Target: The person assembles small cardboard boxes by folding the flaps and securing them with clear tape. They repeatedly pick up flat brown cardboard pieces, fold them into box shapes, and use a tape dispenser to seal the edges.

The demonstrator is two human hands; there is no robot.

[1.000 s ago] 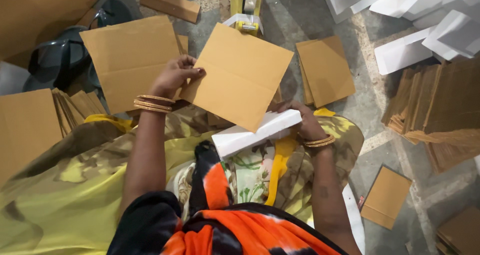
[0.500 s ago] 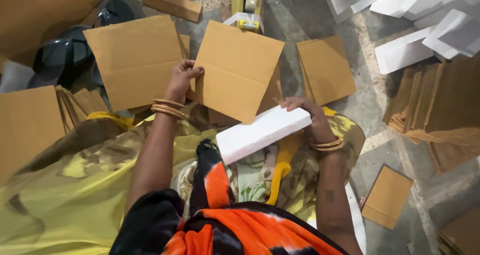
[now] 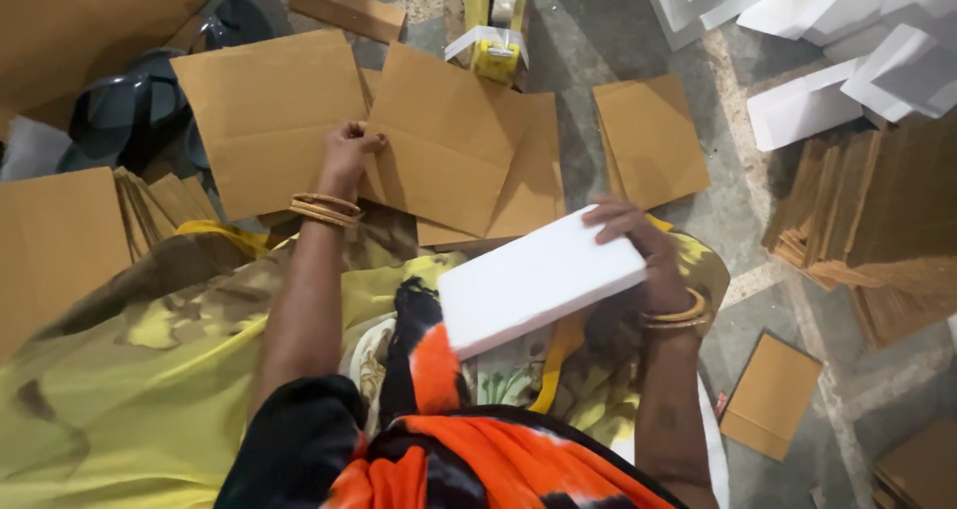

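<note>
Left hand (image 3: 344, 160) pinches the near-left edge of a flat cardboard sheet (image 3: 454, 140) lying on the floor (image 3: 598, 40), fingers closed on that edge. Right hand (image 3: 648, 255) holds a white foam slab (image 3: 538, 280) over the lap, fingers curled over its far end, grip clamped on it, slab tilted with the near corner lower. Risks as I judge them: the slab is held at one end only, so it could sag, slip or snap; the sheet is held by a small pinch and could slide off or bend if lifted one-handed; it overlaps another sheet below and may drag it along. Tape dispenser (image 3: 493, 40) just beyond the sheet could get knocked. Containers: none assembled in view, only flat cardboard blanks; more foam pieces (image 3: 827, 40) and a cardboard stack (image 3: 867, 220) lie loose at right, nothing inside anything.
</note>
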